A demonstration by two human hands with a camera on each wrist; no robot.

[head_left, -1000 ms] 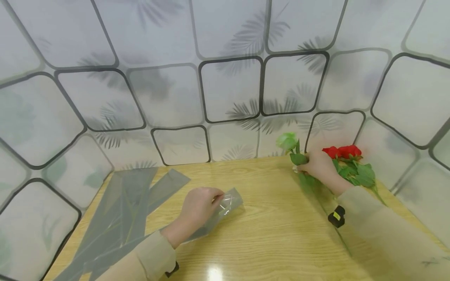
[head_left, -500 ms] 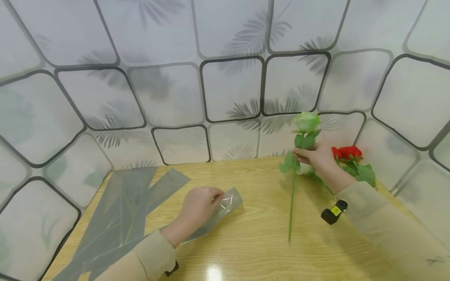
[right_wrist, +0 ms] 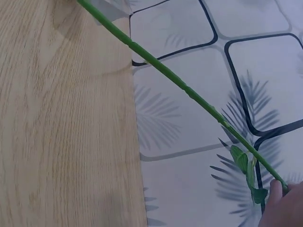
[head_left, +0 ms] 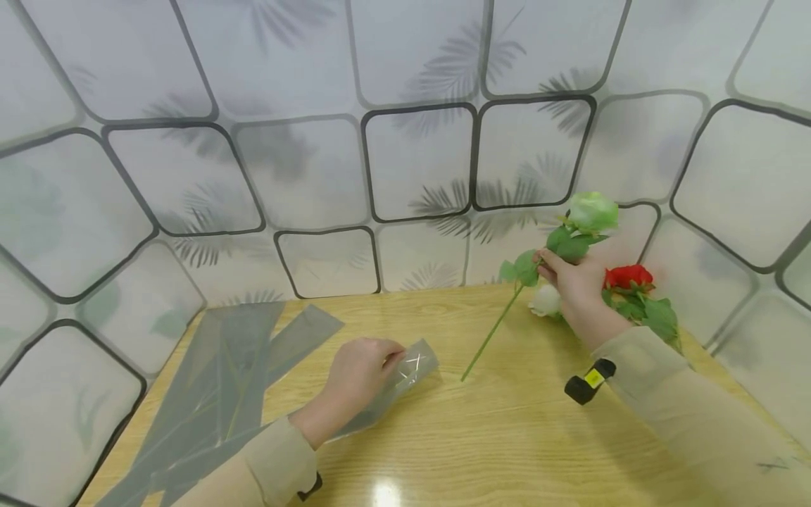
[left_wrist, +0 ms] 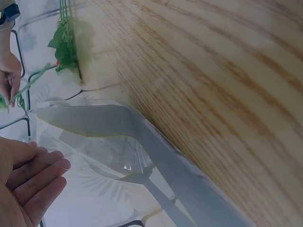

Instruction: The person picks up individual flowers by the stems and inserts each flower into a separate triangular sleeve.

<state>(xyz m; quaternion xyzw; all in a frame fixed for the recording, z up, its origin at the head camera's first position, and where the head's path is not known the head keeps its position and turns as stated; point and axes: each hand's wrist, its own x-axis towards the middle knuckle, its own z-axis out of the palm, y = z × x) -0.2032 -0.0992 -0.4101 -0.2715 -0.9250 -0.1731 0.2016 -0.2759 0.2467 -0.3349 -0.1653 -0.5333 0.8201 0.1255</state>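
In the head view my left hand [head_left: 360,370] pinches the end of a clear plastic flower sleeve [head_left: 417,363] low over the table. The left wrist view shows the mouth of that sleeve [left_wrist: 90,122] spread apart beside the fingers. My right hand [head_left: 579,287] holds a pale green artificial rose [head_left: 593,213] by its stem, just under the upper leaves. Its bloom points up and right, while the bare stem slants down toward the sleeve, apart from it. In the right wrist view the long green stem [right_wrist: 184,87] crosses diagonally from the fingertips.
More clear sleeves [head_left: 237,373] lie overlapping on the left of the wooden table [head_left: 481,436]. A white rose [head_left: 545,301] and red roses [head_left: 630,276] with leaves lie at the back right, partly behind my right hand. A patterned wall covering [head_left: 418,162] borders the table.
My right hand has lifted the green rose off the flowers at the right and tilted it, swinging the stem's lower end left toward the sleeve. The left hand has stayed in place.
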